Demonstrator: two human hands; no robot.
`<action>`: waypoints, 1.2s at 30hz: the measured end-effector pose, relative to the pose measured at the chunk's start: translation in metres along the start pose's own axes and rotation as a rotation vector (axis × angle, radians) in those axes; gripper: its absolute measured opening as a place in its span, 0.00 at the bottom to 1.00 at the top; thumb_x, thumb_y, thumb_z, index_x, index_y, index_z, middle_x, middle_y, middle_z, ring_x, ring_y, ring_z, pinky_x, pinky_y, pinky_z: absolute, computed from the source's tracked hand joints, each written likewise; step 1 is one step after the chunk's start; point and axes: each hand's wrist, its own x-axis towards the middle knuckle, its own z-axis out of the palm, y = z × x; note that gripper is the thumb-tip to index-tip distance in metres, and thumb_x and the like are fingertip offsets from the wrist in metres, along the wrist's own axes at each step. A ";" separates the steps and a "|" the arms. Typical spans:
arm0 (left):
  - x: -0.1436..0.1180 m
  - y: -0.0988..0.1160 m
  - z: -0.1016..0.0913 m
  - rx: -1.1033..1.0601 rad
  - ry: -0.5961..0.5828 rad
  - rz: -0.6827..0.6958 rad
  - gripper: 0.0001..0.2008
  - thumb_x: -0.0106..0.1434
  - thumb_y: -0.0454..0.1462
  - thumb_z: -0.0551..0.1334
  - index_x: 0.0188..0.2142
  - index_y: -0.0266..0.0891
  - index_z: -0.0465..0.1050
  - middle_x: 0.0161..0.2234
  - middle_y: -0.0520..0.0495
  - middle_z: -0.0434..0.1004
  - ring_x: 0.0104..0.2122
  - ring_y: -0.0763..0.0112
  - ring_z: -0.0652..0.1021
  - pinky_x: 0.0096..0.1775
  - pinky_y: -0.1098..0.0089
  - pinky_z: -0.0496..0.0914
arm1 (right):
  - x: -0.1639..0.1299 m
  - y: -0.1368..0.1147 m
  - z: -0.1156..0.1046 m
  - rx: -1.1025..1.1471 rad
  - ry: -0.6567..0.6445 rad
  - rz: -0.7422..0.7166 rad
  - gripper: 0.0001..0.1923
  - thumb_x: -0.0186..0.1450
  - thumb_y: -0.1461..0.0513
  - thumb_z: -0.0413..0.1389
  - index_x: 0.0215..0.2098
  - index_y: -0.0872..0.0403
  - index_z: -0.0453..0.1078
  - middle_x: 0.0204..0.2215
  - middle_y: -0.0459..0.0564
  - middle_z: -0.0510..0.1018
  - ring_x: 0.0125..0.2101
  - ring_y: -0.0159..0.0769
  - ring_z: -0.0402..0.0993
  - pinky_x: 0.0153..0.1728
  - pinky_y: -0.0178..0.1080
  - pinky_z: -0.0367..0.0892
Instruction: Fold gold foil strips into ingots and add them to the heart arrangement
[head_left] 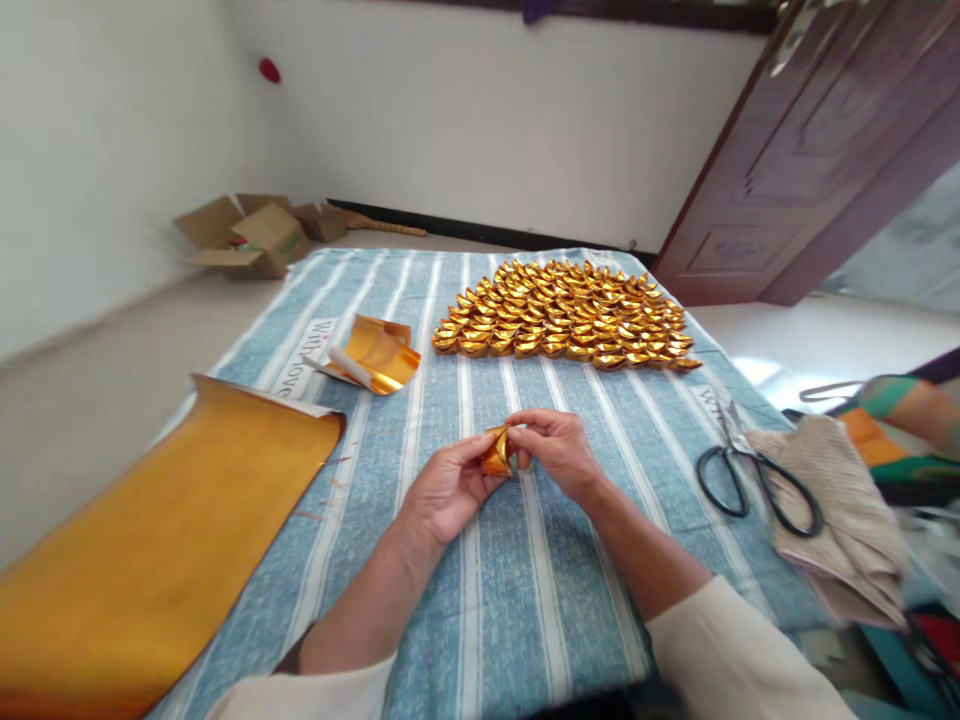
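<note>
Between my two hands, a small piece of shiny gold foil paper is held, partly curled and folded. My left hand grips it from the left, with fingers behind and thumb on top. From the right, the fingertips of my right hand pinch its edge. Beyond them sits a large cluster of folded gold paper ingots, packed in rows on the striped cloth. Left of the cluster lie some loose, curling gold foil sheets. A long gold paper sheet hangs over the table's left side.
A blue and white striped tablecloth covers the table. Black-handled scissors lie at the right, partly over a beige towel. Open cardboard boxes stand on the floor at the back left. A brown door is at the back right.
</note>
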 end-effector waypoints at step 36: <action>0.014 0.006 0.006 0.021 0.100 0.011 0.14 0.63 0.23 0.51 0.38 0.29 0.75 0.30 0.41 0.80 0.28 0.67 0.80 0.32 0.71 0.77 | 0.011 -0.004 0.002 0.130 -0.043 0.071 0.05 0.55 0.61 0.61 0.27 0.54 0.69 0.12 0.36 0.69 0.14 0.24 0.64 0.17 0.29 0.59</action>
